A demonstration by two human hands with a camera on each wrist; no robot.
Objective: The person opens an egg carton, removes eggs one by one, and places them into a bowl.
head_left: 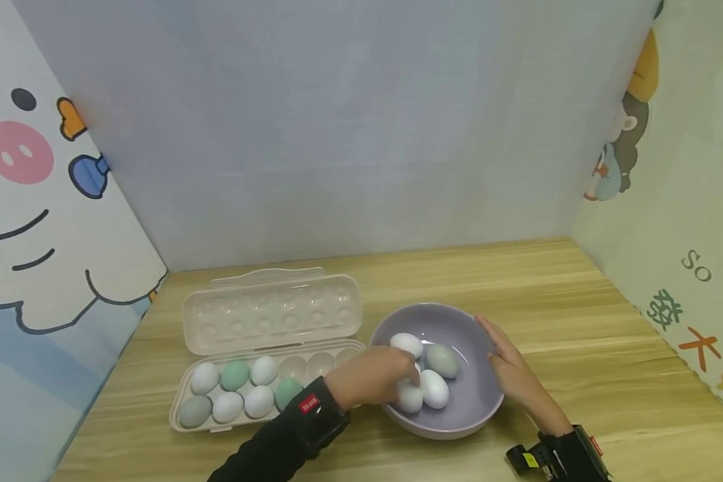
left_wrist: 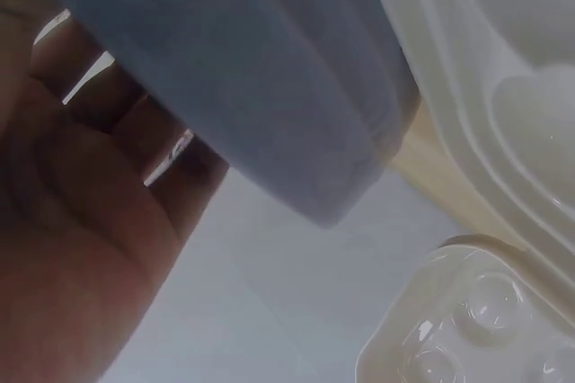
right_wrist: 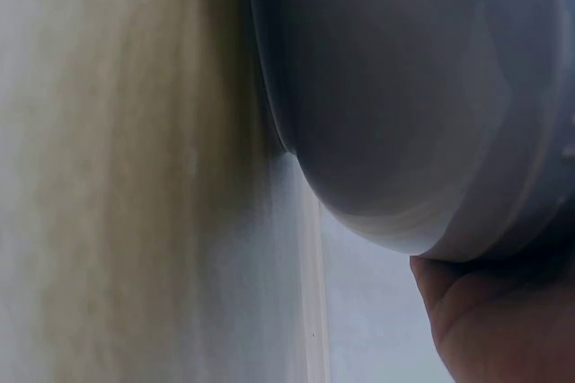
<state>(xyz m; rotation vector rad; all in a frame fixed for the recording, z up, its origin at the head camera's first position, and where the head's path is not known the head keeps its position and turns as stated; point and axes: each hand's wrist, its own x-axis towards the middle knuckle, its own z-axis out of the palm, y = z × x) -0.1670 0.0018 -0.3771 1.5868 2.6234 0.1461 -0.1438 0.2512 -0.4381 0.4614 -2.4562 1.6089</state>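
Observation:
A purple bowl point(head_left: 476, 395) holds several eggs, among them a white egg point(head_left: 436, 389), another white egg point(head_left: 406, 344) and a grey-green egg point(head_left: 442, 361). Over the bowl's left rim reaches my left hand point(head_left: 373, 376), its fingers bent down at a pale egg point(head_left: 409, 397). Its fingertips are partly hidden, and I cannot tell whether they grasp that egg. In the left wrist view the fingers point(left_wrist: 135, 122) pass over the rim. At the opposite side my right hand point(head_left: 515, 375) grips the bowl's rim, thumb at the inner edge and index finger along the outside.
Left of the bowl lies an opened egg carton point(head_left: 233, 426) with white and green eggs in its left cups; some back-row cups at right are empty. Its clear lid point(head_left: 271, 314) lies folded back. A pale wall point(head_left: 361, 201) closes the table's far side, with printed panels left and right.

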